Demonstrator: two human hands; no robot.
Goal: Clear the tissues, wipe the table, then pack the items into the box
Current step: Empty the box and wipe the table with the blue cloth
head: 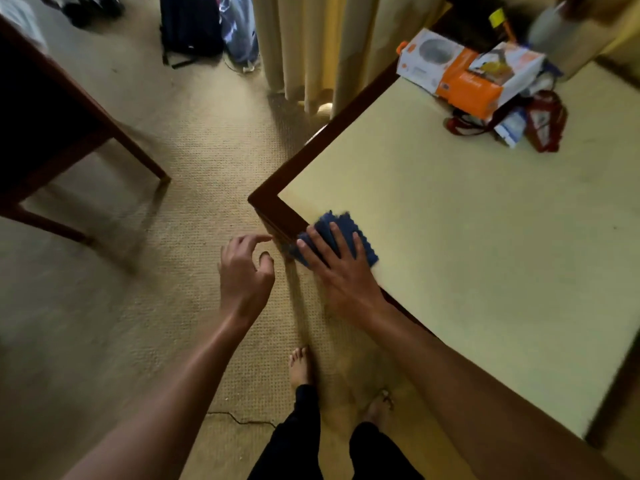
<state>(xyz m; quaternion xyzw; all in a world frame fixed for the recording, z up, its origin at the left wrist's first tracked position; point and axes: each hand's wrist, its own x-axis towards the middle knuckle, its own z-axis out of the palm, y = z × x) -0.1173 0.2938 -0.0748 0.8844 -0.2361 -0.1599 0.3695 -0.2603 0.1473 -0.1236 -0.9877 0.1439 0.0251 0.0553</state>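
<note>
A blue cloth (335, 226) lies at the near left corner of the pale yellow table (485, 244), partly over its dark wooden rim. My right hand (341, 268) presses flat on the cloth with straight, spread fingers. My left hand (246, 271) hovers beside the table corner over the carpet, fingers loosely curled and holding nothing. At the table's far side sits an orange and white box (450, 69) among a pile of items: a white packet (509, 64), a red pouch (545, 121) and a small blue and white pack (510, 128). No tissues are visible.
A dark wooden chair or table (52, 133) stands at the left on the beige carpet. Curtains (329, 46) hang beyond the table, with a dark backpack (190, 26) beside them. My bare feet (299, 368) stand near the table's edge. A thin cable (239, 420) lies on the carpet.
</note>
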